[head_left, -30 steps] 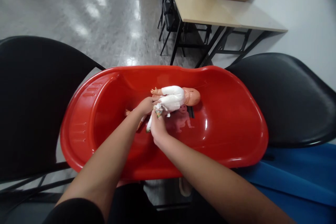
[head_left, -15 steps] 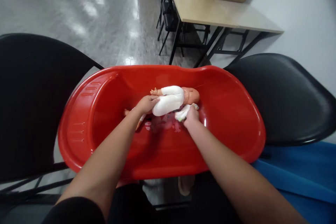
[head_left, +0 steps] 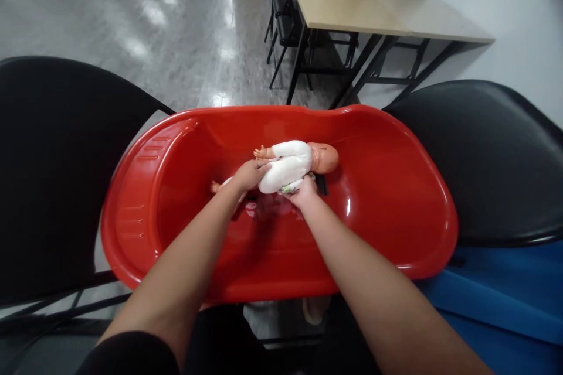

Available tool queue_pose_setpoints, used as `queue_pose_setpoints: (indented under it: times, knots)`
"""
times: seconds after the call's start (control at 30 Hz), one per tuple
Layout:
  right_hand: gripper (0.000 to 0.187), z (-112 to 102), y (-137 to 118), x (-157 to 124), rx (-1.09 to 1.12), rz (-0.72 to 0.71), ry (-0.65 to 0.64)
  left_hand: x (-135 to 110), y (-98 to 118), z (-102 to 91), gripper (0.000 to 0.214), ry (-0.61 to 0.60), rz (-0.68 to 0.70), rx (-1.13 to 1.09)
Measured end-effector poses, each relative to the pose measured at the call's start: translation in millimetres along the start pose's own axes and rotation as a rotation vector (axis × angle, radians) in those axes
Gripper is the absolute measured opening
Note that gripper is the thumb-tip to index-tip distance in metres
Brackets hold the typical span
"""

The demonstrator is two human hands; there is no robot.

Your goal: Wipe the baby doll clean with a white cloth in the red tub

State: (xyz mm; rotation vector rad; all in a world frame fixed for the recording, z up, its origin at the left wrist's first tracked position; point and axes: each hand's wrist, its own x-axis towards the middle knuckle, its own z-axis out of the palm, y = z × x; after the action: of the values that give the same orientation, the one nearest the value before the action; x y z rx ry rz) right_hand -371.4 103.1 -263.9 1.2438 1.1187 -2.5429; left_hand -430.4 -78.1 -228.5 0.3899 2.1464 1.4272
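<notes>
A doll [head_left: 294,163] in a white suit lies on its side in the middle of a red plastic tub [head_left: 396,199], head to the right. The left hand [head_left: 247,176] grips the doll at the hips, fingers curled on the white fabric. The right hand [head_left: 304,193] is closed around a small crumpled cloth [head_left: 289,188], pressed against the doll's near side. Black chairs [head_left: 57,158] flank the tub; a table [head_left: 352,9] stands behind.

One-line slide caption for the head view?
Left hand holds a white-clad doll in a red tub; right hand presses a small cloth to it.
</notes>
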Motion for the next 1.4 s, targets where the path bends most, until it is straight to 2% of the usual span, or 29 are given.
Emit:
queue_pose_setpoints:
  times: [0.13,0.23,0.47,0.6,0.67,0.7,0.77,0.87,0.9,0.97,1.03,1.1,1.17,1.27,1.4]
  knots:
    - [0.043,12,10,-19,0.021,0.134,0.090,-7,12,1.8,0.044,0.009,-0.042,-0.031]
    - [0.043,21,14,-33,0.034,0.174,0.102,-8,17,2.6,0.043,0.009,-0.076,-0.076]
    - [0.045,31,19,-56,0.062,0.292,0.097,-1,14,2.8,0.039,0.005,-0.107,-0.082]
    - [0.040,39,27,-78,-0.175,0.414,-0.050,-5,16,0.9,0.034,0.035,-0.140,-0.007]
    - [0.037,41,31,-89,-0.304,0.391,-0.104,-7,17,0.3,0.033,0.036,-0.157,-0.047]
    - [0.036,40,31,-93,-0.378,0.334,-0.108,-7,17,0.2,0.033,0.027,-0.165,-0.093]
    - [0.034,36,29,-100,-0.600,0.126,-0.091,-7,18,0.1,0.032,-0.004,-0.183,-0.175]
    - [0.029,23,16,-104,-1.035,-0.373,-0.139,-5,22,-2.4,0.029,-0.031,-0.202,-0.236]
    - [0.030,18,12,-103,-1.148,-0.584,-0.212,-3,23,-4.5,0.028,-0.034,-0.203,-0.247]
    - [0.038,10,5,-98,-1.322,-0.997,-0.459,0,25,-10.7,0.026,-0.033,-0.226,-0.254]
    - [0.043,5,5,-86,-1.489,-1.280,-0.760,3,24,-17.8,0.026,-0.040,-0.268,-0.243]
    - [0.042,2,10,-70,-1.652,-1.370,-1.013,6,21,-22.6,0.029,-0.063,-0.313,-0.229]
    - [0.042,1,16,-52,-1.737,-1.345,-1.165,7,17,-23.2,0.034,-0.088,-0.331,-0.229]
    - [0.045,2,17,-31,-1.714,-1.240,-1.252,8,12,-17.9,0.034,-0.092,-0.288,-0.230]
    - [0.053,3,14,-19,-1.671,-1.121,-1.278,10,9,-11.2,0.029,-0.067,-0.244,-0.234]
